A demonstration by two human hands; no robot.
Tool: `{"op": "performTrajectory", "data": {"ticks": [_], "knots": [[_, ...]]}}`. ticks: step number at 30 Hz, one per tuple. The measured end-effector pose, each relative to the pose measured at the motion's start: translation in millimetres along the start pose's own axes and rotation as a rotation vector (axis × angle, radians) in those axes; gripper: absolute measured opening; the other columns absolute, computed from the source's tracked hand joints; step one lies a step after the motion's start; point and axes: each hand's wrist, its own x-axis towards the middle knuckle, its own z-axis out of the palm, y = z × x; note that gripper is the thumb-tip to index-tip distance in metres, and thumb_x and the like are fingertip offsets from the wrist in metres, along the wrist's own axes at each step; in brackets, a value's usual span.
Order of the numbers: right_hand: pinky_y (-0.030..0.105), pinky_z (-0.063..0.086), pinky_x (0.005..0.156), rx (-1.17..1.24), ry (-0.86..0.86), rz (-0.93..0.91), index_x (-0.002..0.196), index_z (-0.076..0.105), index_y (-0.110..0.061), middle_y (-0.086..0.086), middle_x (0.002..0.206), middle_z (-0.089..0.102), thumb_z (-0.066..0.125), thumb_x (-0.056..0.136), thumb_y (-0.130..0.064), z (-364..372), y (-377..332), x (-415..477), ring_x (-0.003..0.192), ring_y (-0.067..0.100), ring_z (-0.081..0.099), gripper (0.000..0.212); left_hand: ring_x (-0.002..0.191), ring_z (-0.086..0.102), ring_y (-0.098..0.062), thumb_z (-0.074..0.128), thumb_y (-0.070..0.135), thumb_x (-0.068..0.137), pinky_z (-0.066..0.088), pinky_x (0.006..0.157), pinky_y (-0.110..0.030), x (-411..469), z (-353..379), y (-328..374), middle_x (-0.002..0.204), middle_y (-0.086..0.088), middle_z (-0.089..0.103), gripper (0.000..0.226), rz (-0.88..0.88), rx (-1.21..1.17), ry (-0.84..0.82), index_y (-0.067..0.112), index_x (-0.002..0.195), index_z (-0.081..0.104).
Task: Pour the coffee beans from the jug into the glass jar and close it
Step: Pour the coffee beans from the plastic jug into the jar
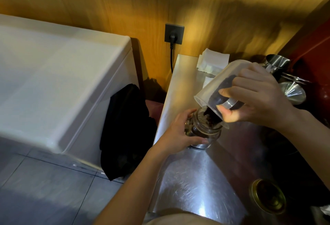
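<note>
Over the steel tabletop (187, 185), the pour is running, well short of done.

Right hand (257, 98) is wrapping its grip tight round the tilted jug (219, 82), tipping coffee beans (208, 116) into the glass jar (203, 132), which the left hand (178, 132) is clasping upright near the tabletop's left edge. Beans are lingering in the jug; the gold lid (268, 196) is lying nearer and to the right, apart from the jar, so closing remains.

The right hand (259, 96) tips the translucent jug (219, 82), coffee beans (208, 116) falling into the glass jar (203, 132) steadied by the left hand (176, 135); at five o'clock lies what looks like its gold lid (268, 196).
</note>
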Motion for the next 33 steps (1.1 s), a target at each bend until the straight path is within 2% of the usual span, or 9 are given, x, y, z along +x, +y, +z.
{"op": "performTrajectory", "data": {"ticks": [6,11,15,18,21,28,33], "knots": [[0.033,0.029,0.057,0.003,-0.024,0.002,0.058,0.061,0.003,0.013,0.05,0.052,0.068,0.076,-0.017,1.0,1.2,-0.3,0.048,0.024,0.048,0.028,0.124,0.044,-0.013,0.08,0.057,0.05,0.039,0.109,-0.043,0.7,-0.5,-1.6,0.134,0.008,0.041,0.078,-0.004,0.001,-0.002,0.073,0.108,0.031],[0.035,0.031,0.056,-0.011,-0.011,-0.01,0.059,0.062,0.002,0.013,0.05,0.053,0.07,0.075,-0.016,0.5,1.0,-1.3,0.048,0.024,0.048,0.025,0.124,0.044,-0.015,0.08,0.057,0.05,0.039,0.108,-0.045,1.2,0.3,-3.9,0.135,0.005,0.043,0.089,-0.006,-0.001,0.003,0.05,0.127,0.036],[0.035,0.034,0.054,-0.016,-0.014,-0.028,0.06,0.063,0.002,0.012,0.051,0.053,0.068,0.076,-0.016,0.3,-0.7,-1.8,0.048,0.024,0.048,0.025,0.124,0.045,-0.015,0.079,0.058,0.049,0.039,0.108,-0.044,1.1,0.1,-3.3,0.135,0.004,0.043,0.085,0.001,-0.003,0.005,0.056,0.121,0.034],[0.036,0.038,0.052,-0.013,-0.002,-0.029,0.059,0.062,0.002,0.011,0.049,0.053,0.068,0.077,-0.015,0.1,0.0,-2.3,0.047,0.025,0.048,0.026,0.124,0.046,-0.015,0.08,0.055,0.05,0.04,0.108,-0.044,0.9,0.2,-2.3,0.134,0.003,0.044,0.085,0.002,-0.025,0.001,0.054,0.122,0.035],[0.035,0.034,0.055,-0.012,0.01,-0.024,0.058,0.062,0.001,0.011,0.05,0.052,0.067,0.077,-0.016,0.5,0.1,-2.8,0.048,0.024,0.047,0.026,0.124,0.046,-0.015,0.082,0.05,0.052,0.04,0.108,-0.044,0.5,-0.2,-2.2,0.134,0.003,0.044,0.086,0.002,-0.027,0.001,0.05,0.124,0.035],[0.035,0.038,0.05,0.01,-0.024,-0.053,0.057,0.061,0.002,0.012,0.048,0.052,0.065,0.078,-0.017,1.2,1.2,2.6,0.046,0.025,0.048,0.028,0.124,0.046,-0.014,0.082,0.052,0.053,0.04,0.108,-0.043,-0.5,-1.9,0.2,0.136,0.004,0.044,0.079,0.007,-0.022,-0.012,0.07,0.11,0.031],[0.036,0.037,0.051,0.013,-0.018,0.009,0.056,0.061,0.004,0.014,0.048,0.054,0.064,0.08,-0.018,1.2,1.3,0.5,0.046,0.026,0.049,0.033,0.125,0.046,-0.016,0.081,0.055,0.05,0.04,0.108,-0.046,0.1,-0.6,-2.0,0.135,0.004,0.044,0.079,0.008,-0.035,-0.003,0.074,0.108,0.032]]}}
